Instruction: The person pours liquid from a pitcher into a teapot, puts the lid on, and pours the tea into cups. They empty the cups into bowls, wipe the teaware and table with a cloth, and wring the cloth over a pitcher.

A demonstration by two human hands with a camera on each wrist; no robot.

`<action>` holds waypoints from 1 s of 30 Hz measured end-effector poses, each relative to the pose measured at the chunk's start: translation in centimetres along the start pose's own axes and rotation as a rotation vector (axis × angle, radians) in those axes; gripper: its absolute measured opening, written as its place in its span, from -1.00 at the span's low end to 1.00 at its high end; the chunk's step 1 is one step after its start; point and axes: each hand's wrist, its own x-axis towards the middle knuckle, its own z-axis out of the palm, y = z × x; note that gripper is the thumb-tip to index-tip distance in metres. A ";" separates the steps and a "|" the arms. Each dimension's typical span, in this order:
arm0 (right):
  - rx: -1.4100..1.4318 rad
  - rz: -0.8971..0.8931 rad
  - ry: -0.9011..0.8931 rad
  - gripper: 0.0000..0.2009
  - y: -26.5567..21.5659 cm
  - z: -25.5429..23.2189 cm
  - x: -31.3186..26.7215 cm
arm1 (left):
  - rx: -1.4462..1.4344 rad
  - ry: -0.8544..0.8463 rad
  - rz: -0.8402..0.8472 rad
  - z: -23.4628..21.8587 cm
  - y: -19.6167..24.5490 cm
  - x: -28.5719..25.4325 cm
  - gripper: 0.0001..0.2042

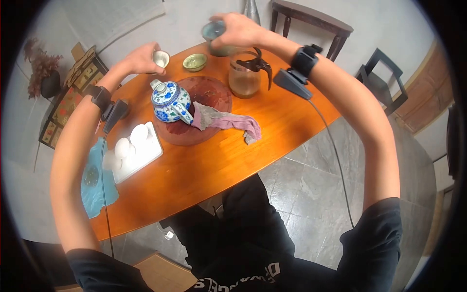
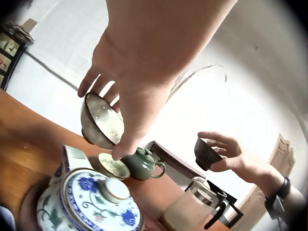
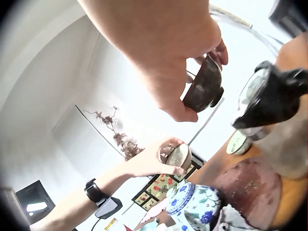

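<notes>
My left hand (image 1: 141, 59) grips a small pale bowl (image 1: 160, 59) by its rim, tilted above the table's far left part; in the left wrist view the bowl (image 2: 102, 121) shows a speckled inside. My right hand (image 1: 239, 30) holds a dark bowl (image 3: 205, 85) between thumb and fingers, also tilted, above the far edge; its inside looks bluish in the head view. A blue-and-white teapot (image 1: 170, 101) stands between the arms on a round reddish board (image 1: 214, 97). A green dish (image 1: 194, 62) sits between the hands, and a green teapot (image 2: 142, 164) stands behind it.
A glass pitcher (image 1: 244, 78) with a dark handle stands below my right hand. A pink-grey cloth (image 1: 233, 121) lies partly on the board. At left are a white tray (image 1: 154, 152) with white rounded pieces and blue plastic (image 1: 99, 187). Chairs (image 1: 316, 22) stand beyond the table (image 1: 194, 180).
</notes>
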 end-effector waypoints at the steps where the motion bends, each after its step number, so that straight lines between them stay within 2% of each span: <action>1: -0.003 -0.008 -0.008 -0.18 -0.9 1.2 1.6 | -0.008 0.005 -0.008 0.3 -0.9 0.0 -0.24; 3: 0.030 -0.091 -0.104 -0.16 -3.2 4.2 4.8 | -0.101 -0.072 -0.117 1.0 -3.0 -0.3 -0.29; 8: -0.036 -0.192 -0.200 -0.14 -5.6 12.9 11.2 | -0.213 -0.058 -0.186 3.3 -8.0 -0.4 -0.27; 10: -0.108 -0.149 -0.302 -0.16 -6.3 15.1 12.4 | -0.175 -0.105 -0.143 4.3 -9.5 -0.5 -0.28; 14: -0.177 -0.116 -0.472 -0.19 -5.6 18.7 13.2 | -0.115 -0.144 -0.168 6.3 -11.3 -0.3 -0.27; 18: -0.190 -0.099 -0.512 -0.21 -4.5 21.2 13.5 | -0.128 -0.153 -0.162 7.5 -11.5 -0.5 -0.26; 22: -0.198 -0.088 -0.495 -0.17 -4.3 22.0 13.5 | -0.164 -0.186 -0.178 8.1 -11.9 -0.6 -0.26; 25: -0.228 -0.133 -0.423 -0.21 -4.7 21.3 12.5 | -0.203 -0.206 -0.178 7.6 -11.8 -0.8 -0.16; 27: -0.290 -0.148 -0.385 -0.22 -5.1 19.9 12.3 | -0.229 -0.165 -0.091 7.2 -11.7 -1.5 -0.02; 28: -0.334 -0.226 -0.331 -0.26 -5.5 18.1 12.5 | -0.173 -0.157 -0.093 6.1 -11.8 -1.8 0.04; 30: -0.340 -0.349 -0.191 -0.36 -6.5 13.8 11.2 | -0.103 0.068 -0.102 3.7 -11.2 -3.6 -0.03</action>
